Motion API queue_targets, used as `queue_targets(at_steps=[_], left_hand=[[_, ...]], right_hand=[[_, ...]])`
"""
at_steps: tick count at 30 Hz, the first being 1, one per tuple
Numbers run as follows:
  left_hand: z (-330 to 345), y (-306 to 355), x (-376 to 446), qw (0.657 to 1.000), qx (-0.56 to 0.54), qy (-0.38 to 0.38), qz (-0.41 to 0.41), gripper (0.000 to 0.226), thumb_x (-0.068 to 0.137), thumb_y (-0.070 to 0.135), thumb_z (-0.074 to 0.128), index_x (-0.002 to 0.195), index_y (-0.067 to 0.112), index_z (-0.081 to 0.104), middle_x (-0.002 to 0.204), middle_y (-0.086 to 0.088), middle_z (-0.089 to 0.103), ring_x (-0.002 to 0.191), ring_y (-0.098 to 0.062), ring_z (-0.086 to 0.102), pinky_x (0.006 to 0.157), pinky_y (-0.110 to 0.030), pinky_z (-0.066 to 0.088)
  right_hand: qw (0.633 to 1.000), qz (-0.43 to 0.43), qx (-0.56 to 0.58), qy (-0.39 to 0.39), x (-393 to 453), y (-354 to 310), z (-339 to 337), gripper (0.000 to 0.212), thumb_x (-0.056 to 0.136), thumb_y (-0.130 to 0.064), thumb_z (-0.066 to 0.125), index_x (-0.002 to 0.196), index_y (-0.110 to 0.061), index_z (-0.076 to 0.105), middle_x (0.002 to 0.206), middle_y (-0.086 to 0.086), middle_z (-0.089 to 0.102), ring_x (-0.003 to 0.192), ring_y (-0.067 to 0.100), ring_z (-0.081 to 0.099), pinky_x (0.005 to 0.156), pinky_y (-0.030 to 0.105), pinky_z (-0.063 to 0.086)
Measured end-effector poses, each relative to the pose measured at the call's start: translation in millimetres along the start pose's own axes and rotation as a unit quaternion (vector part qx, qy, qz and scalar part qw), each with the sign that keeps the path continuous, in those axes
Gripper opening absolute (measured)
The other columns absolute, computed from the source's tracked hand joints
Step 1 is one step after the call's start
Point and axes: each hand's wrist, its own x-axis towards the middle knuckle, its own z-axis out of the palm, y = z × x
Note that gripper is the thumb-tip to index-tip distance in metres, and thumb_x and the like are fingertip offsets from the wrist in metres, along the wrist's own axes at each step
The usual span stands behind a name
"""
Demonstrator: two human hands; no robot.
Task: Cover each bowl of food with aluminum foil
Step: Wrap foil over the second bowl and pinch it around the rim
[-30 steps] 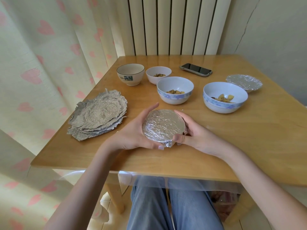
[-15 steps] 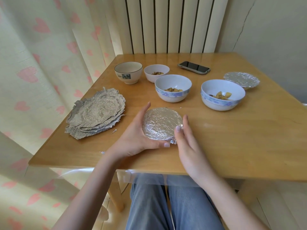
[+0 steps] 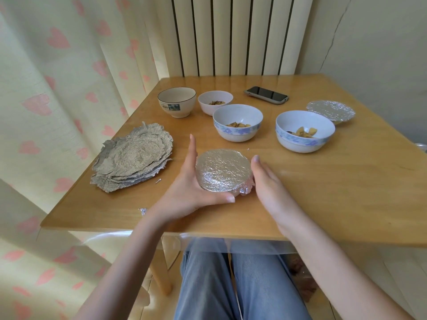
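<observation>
I'm cupping foil-covered bowl [image 3: 223, 170] with left hand [image 3: 191, 181] | right hand [image 3: 269, 181] flat, fingers straight, beside it | foil thin, tearing easily; I'm judging rim sides safest hold

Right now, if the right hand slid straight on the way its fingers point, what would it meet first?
Probably the foil-covered bowl: the right hand points forward and slightly left, alongside its rim. If it clears that, the middle blue-patterned bowl comes next; depth is unclear.

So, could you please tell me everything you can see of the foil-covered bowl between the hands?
The foil-covered bowl sits upright near the front edge of the wooden table. Crinkled silver foil stretches flat over its round top, with a bunched fold at the lower right; the bowl beneath is hidden. The left hand cups its left side, thumb along the near edge; the right hand lies flat beside it.
</observation>
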Motion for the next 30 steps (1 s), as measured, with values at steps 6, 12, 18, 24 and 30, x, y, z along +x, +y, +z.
queue_targets(at_steps=[6,12,18,24,30], left_hand=[[-4,6,26,0.986,-0.089,0.139,-0.013,0.069,0.080,0.073,0.037,0.133,0.032,0.050,0.138,0.009,0.053,0.130,-0.002,0.045,0.118,-0.036,0.027],[22,8,35,0.980,-0.016,0.198,0.012,0.049,0.100,0.048,0.029,0.110,0.020,0.068,0.112,0.004,0.067,0.110,-0.011,0.059,0.095,-0.023,0.040],[26,7,34,0.971,-0.003,0.237,0.015,0.043,0.107,0.032,0.028,0.112,0.017,0.067,0.106,0.007,0.064,0.104,-0.009,0.057,0.089,-0.016,0.039],[6,-3,38,0.971,-0.102,0.203,-0.072,0.058,0.101,0.051,0.023,0.126,0.014,0.060,0.131,-0.005,0.060,0.122,-0.016,0.054,0.112,-0.040,0.035],[19,0,40,0.967,-0.073,0.209,-0.130,0.054,0.103,0.041,0.025,0.086,0.023,0.072,0.098,-0.006,0.073,0.100,-0.025,0.066,0.101,-0.046,0.045]], right_hand=[[0.986,-0.083,-0.132,0.053,51,-21,7,0.041,0.103,-0.030,0.033,0.115,-0.003,0.062,0.119,0.010,0.064,0.113,0.020,0.055,0.092,0.026,0.038],[0.981,-0.093,-0.163,0.044,67,0,27,0.040,0.102,-0.027,0.037,0.101,-0.002,0.068,0.099,0.011,0.070,0.096,0.024,0.061,0.086,0.034,0.046],[0.982,-0.103,-0.152,0.034,66,-2,26,0.047,0.101,-0.032,0.037,0.101,0.008,0.062,0.097,0.023,0.067,0.095,0.032,0.061,0.087,0.042,0.047],[0.997,-0.003,-0.060,-0.042,68,-8,8,0.047,0.100,-0.048,0.034,0.116,-0.016,0.064,0.120,-0.001,0.064,0.113,0.013,0.057,0.101,0.030,0.041],[0.999,0.029,-0.030,0.031,61,1,23,0.041,0.102,-0.037,0.034,0.076,-0.011,0.052,0.073,0.002,0.050,0.070,0.017,0.049,0.064,0.029,0.034]])
